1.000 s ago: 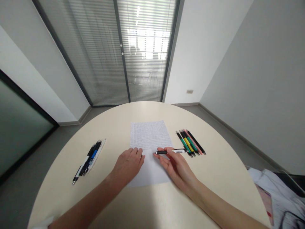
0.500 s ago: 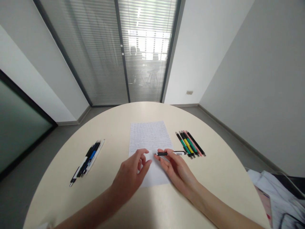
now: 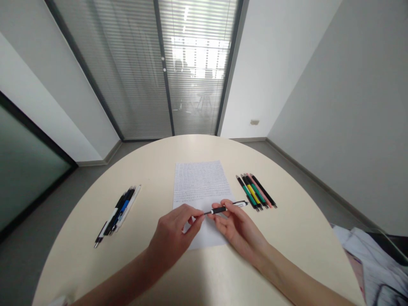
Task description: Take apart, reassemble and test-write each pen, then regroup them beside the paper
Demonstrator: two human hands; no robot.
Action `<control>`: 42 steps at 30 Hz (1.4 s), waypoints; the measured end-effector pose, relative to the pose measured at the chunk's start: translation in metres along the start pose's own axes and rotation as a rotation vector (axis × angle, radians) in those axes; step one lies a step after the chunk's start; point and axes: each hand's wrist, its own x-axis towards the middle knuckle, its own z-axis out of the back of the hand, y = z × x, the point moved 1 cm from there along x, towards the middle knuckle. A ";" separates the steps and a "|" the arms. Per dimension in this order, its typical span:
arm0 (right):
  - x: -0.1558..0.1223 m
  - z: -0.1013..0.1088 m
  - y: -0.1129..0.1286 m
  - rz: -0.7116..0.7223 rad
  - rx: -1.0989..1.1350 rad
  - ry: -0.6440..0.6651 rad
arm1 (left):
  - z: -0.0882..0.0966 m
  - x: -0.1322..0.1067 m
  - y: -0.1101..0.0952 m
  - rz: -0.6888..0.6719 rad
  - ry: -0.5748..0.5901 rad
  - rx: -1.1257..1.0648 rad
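Over the sheet of paper point(image 3: 204, 182), my right hand point(image 3: 240, 229) holds a black-and-white pen point(image 3: 219, 210) crosswise, its black grip end pointing left. My left hand point(image 3: 178, 227) is closed in a pinch at that end. Between its thumb and forefinger a thin dark rod point(image 3: 208, 212) runs into the pen's tip and looks like the pen refill. How far it reaches inside the fingers is hidden. The upper part of the paper carries dense handwriting, and its lower part, beneath my hands, is blank.
On the round table point(image 3: 153, 165), several black, white and blue pens point(image 3: 117, 212) lie side by side at the left. A row of green, yellow, pink and black pens point(image 3: 255, 191) lies at the right. Papers point(image 3: 366, 250) and a dark cable are beyond the table's right edge.
My left fingers have closed at the pen's tip, where they were open and apart from it. A thin dark rod now shows there, and the pen tilts slightly more.
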 end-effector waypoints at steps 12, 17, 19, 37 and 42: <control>0.003 0.006 0.007 0.011 0.093 -0.091 | 0.009 -0.007 0.000 -0.228 -0.046 0.306; 0.006 0.010 0.010 0.057 0.084 -0.132 | -0.009 -0.022 0.002 -0.357 0.082 0.548; 0.006 0.009 0.010 0.057 0.083 -0.136 | -0.019 -0.024 0.007 -0.329 0.163 0.609; 0.007 0.009 0.010 0.036 0.114 -0.152 | -0.035 -0.018 0.018 -0.054 0.321 0.676; 0.007 0.011 0.010 0.033 0.108 -0.151 | -0.033 -0.017 0.019 -0.048 0.321 0.668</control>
